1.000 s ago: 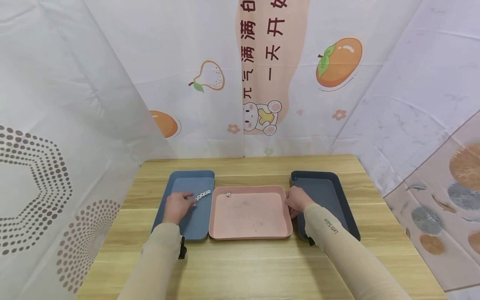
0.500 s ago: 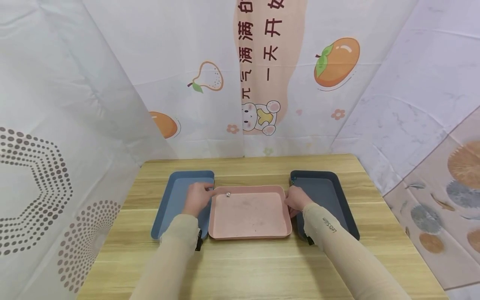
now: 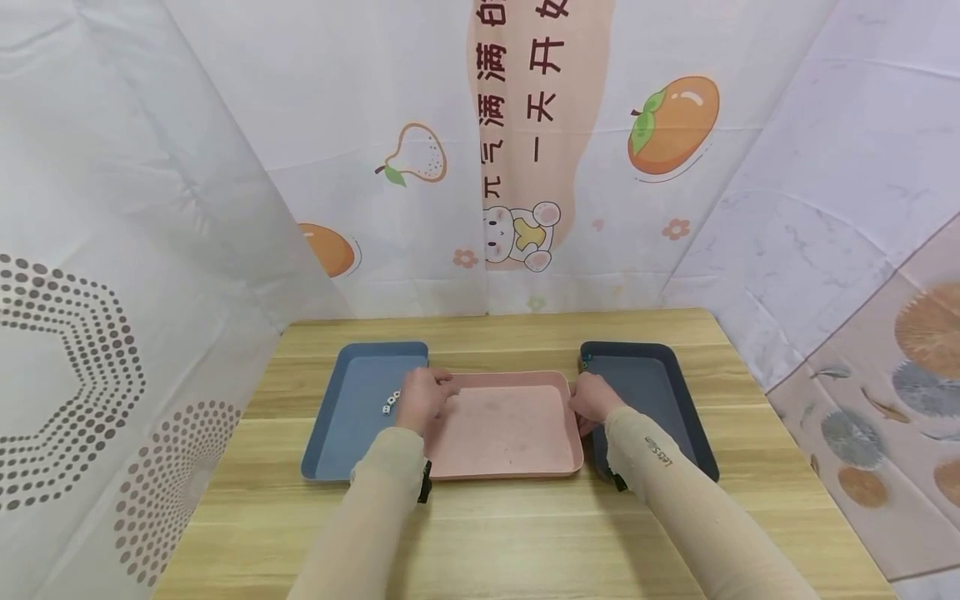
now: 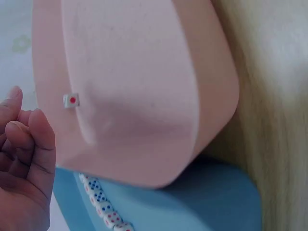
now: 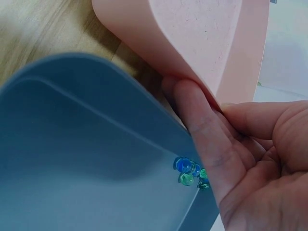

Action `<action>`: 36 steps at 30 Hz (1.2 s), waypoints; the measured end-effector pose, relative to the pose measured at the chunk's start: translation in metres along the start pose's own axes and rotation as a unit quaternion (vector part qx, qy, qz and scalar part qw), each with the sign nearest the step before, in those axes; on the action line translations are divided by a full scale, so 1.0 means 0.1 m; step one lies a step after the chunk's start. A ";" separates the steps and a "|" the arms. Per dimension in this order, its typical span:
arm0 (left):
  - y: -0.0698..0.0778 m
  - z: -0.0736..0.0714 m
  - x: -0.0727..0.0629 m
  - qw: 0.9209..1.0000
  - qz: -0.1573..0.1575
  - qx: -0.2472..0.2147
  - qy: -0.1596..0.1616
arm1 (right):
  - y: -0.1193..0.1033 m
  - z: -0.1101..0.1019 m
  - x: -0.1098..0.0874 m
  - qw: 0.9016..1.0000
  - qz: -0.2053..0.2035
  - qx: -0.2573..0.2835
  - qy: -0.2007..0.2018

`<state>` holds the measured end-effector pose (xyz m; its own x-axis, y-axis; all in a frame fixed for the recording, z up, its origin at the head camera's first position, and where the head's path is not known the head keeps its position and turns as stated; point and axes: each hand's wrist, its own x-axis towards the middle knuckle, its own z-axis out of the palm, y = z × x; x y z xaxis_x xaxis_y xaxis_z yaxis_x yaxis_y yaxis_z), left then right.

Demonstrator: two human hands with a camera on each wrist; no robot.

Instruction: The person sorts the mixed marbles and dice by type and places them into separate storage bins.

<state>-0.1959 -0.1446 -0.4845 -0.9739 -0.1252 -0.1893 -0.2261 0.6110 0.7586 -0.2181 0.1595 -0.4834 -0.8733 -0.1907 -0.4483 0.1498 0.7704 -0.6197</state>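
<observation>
My left hand (image 3: 422,398) hovers over the left end of the pink tray (image 3: 510,433), fingers loosely bent and nothing in them. One white die (image 4: 71,100) with a red dot lies in that tray against its far wall, just beyond the fingertips; the hand hides it in the head view. On the tray's right end, my right hand (image 3: 592,397) pinches the rim, thumb at the top edge and fingers along the outer wall. A row of white dice (image 4: 103,204) sits in the blue tray (image 3: 330,433), partly behind the left hand in the head view.
To the right stands a dark blue tray (image 3: 693,433) with several blue and green glass marbles (image 5: 185,166) in a corner. All three trays stand side by side on a wooden table (image 3: 510,533). A printed curtain (image 3: 360,100) hangs behind the table.
My left hand has moved right, from the row of dice in the blue tray to above the pink tray's left end. The right hand keeps its grip on the pink rim.
</observation>
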 end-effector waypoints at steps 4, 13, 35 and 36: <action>-0.01 0.07 0.01 1.000 0.000 0.008 0.007 | 0.00 0.00 0.00 1.000 -0.002 -0.004 0.003; 0.00 0.18 -0.01 0.999 -0.009 -0.003 0.041 | 0.01 0.01 0.00 1.000 -0.006 -0.009 0.005; 0.00 0.46 0.03 0.996 -0.029 -0.012 0.083 | 0.02 0.02 0.02 1.000 -0.001 0.004 0.007; 0.00 0.47 0.03 0.996 -0.029 -0.012 0.084 | 0.02 0.02 0.02 1.000 0.001 0.005 0.008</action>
<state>-0.1979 -0.1085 -0.5142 -0.9483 -0.2903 -0.1280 -0.2809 0.5806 0.7642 -0.2181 0.1593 -0.4870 -0.8801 -0.1795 -0.4396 0.1559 0.7652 -0.6246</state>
